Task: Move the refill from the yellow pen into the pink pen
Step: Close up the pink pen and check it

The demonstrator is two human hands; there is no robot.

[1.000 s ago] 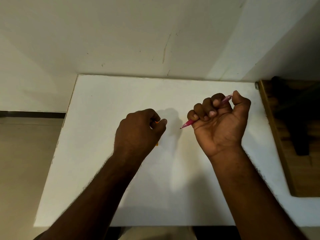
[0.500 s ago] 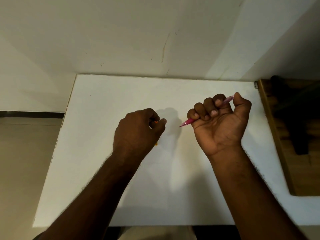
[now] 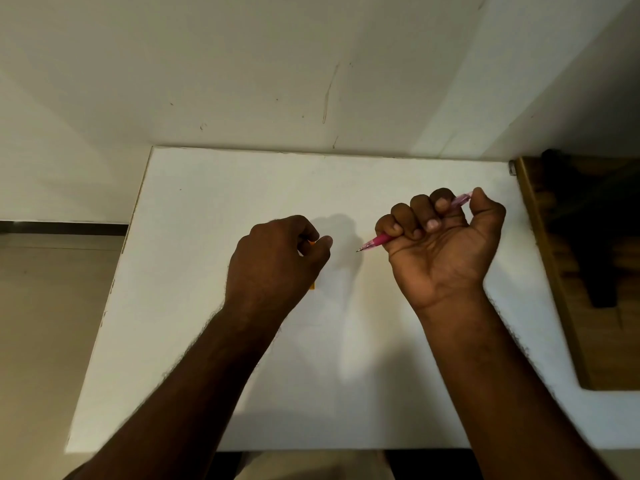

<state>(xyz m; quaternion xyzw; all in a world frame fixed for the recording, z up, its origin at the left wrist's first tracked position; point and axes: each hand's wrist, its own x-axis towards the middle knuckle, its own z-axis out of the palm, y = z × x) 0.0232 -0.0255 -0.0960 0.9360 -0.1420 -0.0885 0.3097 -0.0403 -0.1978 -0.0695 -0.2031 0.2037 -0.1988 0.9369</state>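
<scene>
My right hand (image 3: 441, 251) is a closed fist, palm toward me, gripping the pink pen (image 3: 375, 242). The pen's dark tip pokes out to the left near the little finger, and its translucent pink back end shows beside the thumb. My left hand (image 3: 277, 259) is closed, back of the hand up, around the yellow pen (image 3: 312, 242). Only small orange-yellow bits show at the fingertips and under the hand's lower edge; the rest is hidden. Both hands hover over the white table (image 3: 194, 216), a short gap apart. No loose refill is visible.
A wooden board (image 3: 554, 271) with a dark object on it lies along the table's right edge. A pale wall rises directly behind the table. Tiled floor lies beyond the left edge.
Both hands hold almost still. The right fist with the pink pen has shifted very slightly; the left hand's grip looks the same.
</scene>
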